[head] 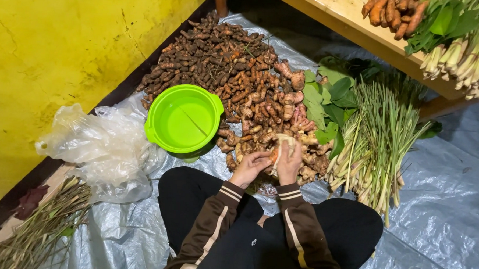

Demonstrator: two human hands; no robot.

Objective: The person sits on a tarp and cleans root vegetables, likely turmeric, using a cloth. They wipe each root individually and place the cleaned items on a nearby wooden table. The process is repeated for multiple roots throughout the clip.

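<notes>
Both my hands meet over the near edge of a large heap of brown and orange roots [226, 64] spread on a grey plastic sheet [440, 213]. My right hand [289, 162] grips a pale, knobbly root piece [284, 143] with an orange cut face. My left hand [250, 167] touches the same piece from the left, fingers curled against it. An empty bright green plastic bowl [183, 118] stands just left of my hands, beside the heap. My brown striped sleeves and dark trousers fill the bottom centre.
A bundle of lemongrass stalks [376, 140] and green leaves [327, 98] lie to the right of the heap. Crumpled clear plastic bags [101, 147] sit left, dry stalks [41, 228] at bottom left. A wooden bench [347, 18] at top right bears orange roots and more lemongrass. A yellow wall rises on the left.
</notes>
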